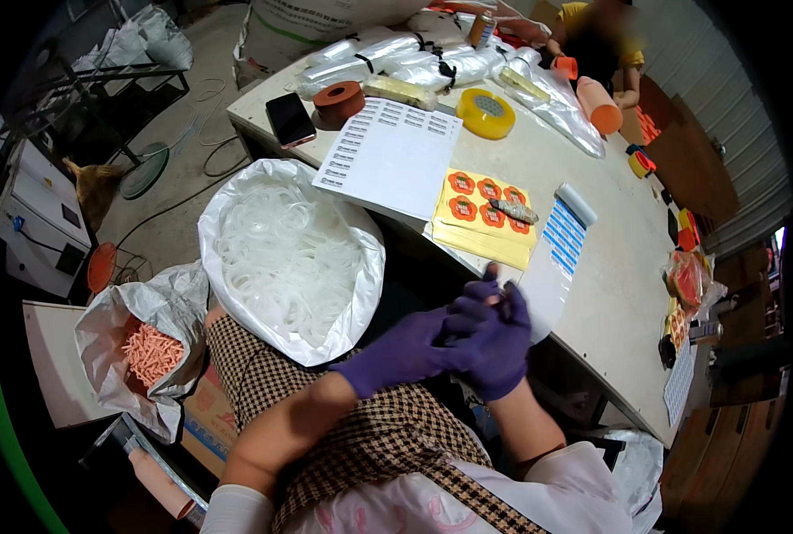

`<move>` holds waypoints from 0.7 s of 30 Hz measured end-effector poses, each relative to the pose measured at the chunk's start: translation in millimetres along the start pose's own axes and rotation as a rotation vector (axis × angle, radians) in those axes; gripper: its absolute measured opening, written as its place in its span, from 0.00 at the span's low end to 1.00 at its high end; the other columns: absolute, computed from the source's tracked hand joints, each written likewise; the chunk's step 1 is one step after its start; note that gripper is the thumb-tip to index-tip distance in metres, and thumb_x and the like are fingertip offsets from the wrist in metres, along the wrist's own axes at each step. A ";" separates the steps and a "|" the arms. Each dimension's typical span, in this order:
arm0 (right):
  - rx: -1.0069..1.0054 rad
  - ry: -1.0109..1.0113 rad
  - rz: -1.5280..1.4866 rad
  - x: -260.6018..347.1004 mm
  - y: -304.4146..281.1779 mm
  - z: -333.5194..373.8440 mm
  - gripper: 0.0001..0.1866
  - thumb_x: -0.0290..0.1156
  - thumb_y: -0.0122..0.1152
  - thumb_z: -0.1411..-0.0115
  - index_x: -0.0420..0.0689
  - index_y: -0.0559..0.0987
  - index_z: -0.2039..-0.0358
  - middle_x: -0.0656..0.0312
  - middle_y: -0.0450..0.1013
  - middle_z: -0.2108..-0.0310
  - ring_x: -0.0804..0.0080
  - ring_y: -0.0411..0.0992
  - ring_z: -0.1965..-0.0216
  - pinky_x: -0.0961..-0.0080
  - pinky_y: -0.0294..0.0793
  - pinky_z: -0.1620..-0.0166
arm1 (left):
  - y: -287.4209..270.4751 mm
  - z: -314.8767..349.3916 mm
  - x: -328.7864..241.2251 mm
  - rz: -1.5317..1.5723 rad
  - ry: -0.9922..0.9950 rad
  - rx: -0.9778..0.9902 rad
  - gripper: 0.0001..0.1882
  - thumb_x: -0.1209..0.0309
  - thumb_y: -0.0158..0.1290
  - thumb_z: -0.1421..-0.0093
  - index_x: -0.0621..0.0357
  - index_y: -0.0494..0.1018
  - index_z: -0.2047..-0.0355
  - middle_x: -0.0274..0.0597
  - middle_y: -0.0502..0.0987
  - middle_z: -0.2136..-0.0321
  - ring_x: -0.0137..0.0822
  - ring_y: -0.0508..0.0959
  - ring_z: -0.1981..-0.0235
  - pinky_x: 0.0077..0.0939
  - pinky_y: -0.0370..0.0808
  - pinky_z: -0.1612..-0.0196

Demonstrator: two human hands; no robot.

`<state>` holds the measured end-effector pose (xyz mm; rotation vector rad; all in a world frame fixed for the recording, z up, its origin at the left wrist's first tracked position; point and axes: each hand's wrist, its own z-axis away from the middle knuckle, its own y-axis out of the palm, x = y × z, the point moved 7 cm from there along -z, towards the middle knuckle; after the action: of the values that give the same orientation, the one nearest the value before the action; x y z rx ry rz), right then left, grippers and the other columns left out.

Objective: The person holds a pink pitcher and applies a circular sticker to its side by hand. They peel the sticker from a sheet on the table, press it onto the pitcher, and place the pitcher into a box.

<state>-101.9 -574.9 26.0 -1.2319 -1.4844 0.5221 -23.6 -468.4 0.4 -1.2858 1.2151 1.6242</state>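
Stickers: right of the frame's centre, a stack of yellow sheets with red flower shapes, at the edge of the table, just above the hands.
Sticker handling: judged light, thin and bendable; the face may slide under gloves, and the corners could crease.
Sticker grip point: judged best at the lower edge, clear of the grey tool lying across the upper half.
Left hand: gloved in purple, lower centre, touching the right hand; its fingers overlap those of the other, and their spread cannot be told.
Right hand: gloved in purple, fingers bent and blurred; whether anything is clamped between the hands cannot be told.
Blue strip: right of the stickers, upper end curled; judged light and springy.
White sheet: upper centre, flat, printed with rows of small labels.
Rings: left of centre, clear, heaped in a white bag; judged soft.
Tape: upper centre, yellow roll lying flat.
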 end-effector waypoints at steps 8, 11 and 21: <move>0.036 0.493 -2.375 36.4 26.2 -20.8 0.41 0.62 0.45 0.35 0.55 0.55 0.28 0.53 0.56 0.30 0.52 0.49 0.28 0.44 0.40 0.27 | -11.6 30.4 0.3 0.048 -0.363 0.001 0.12 0.69 0.58 0.36 0.69 0.78 0.62 0.42 0.81 0.75 0.29 0.81 0.76 0.20 0.77 0.72; -0.148 0.363 -2.268 3.0 -0.5 -25.7 0.41 0.64 0.43 0.35 0.64 0.49 0.26 0.55 0.50 0.26 0.52 0.48 0.27 0.45 0.34 0.27 | -35.2 43.2 -10.1 0.180 -0.239 -0.169 0.11 0.70 0.56 0.35 0.69 0.78 0.63 0.45 0.81 0.74 0.28 0.80 0.76 0.18 0.77 0.72; 0.223 0.096 -2.505 11.7 -15.1 -16.1 0.33 0.57 0.46 0.33 0.65 0.59 0.29 0.57 0.66 0.38 0.58 0.64 0.39 0.54 0.63 0.36 | -90.3 57.7 -13.2 0.542 -0.042 -0.540 0.09 0.73 0.55 0.34 0.69 0.77 0.60 0.44 0.79 0.74 0.28 0.77 0.77 0.17 0.74 0.73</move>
<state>-92.1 -574.7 49.0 1.1674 -1.6012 -1.0203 46.6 -386.5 -4.7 -1.2839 1.2079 2.4864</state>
